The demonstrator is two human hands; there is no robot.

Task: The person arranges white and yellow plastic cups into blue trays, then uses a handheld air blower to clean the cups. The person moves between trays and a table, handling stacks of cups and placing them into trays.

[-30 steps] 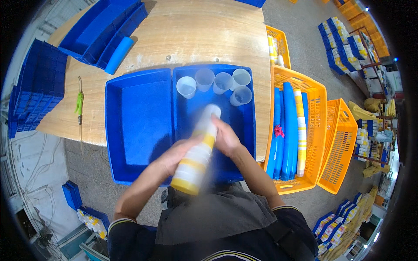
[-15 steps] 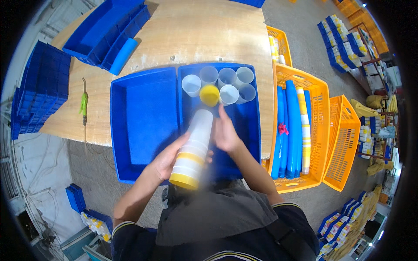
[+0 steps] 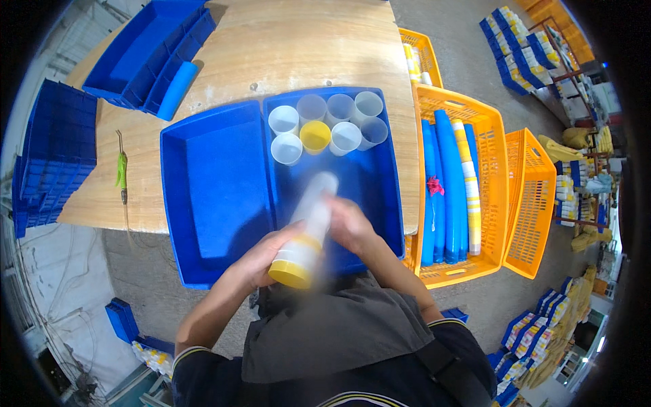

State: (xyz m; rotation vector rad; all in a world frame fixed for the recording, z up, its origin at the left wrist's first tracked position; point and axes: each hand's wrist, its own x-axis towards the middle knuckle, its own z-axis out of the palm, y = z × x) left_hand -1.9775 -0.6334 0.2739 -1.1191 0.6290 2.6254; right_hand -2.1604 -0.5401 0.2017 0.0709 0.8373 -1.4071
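My left hand [image 3: 266, 256] is wrapped round a slanting stack of nested plastic cups [image 3: 302, 248], white and translucent with a yellow one at the near end. Fingers of my right hand [image 3: 352, 227] close on the stack's far end, where a whitish cup [image 3: 319, 190] is blurred by motion. Beneath is the right-hand blue tray [image 3: 369, 186]. Several cups stand upright in its far part, mostly whitish, around one yellow cup [image 3: 314, 138]. A white cup [image 3: 287, 148] is at the front left of this group.
Beside it sits another blue tray [image 3: 217, 169]. A green-handled tool [image 3: 122, 169] hangs at the table's left, near stacked blue crates [image 3: 57, 149]. Behind lie blue bins [image 3: 146, 61] with a blue roll [image 3: 178, 91]. Orange crates [image 3: 498, 176] at right hold long blue sleeves [image 3: 447, 197].
One more white cup now stands at the front left of the group in the tray. My right hand has moved back to the stack's far end. The view has shifted slightly.
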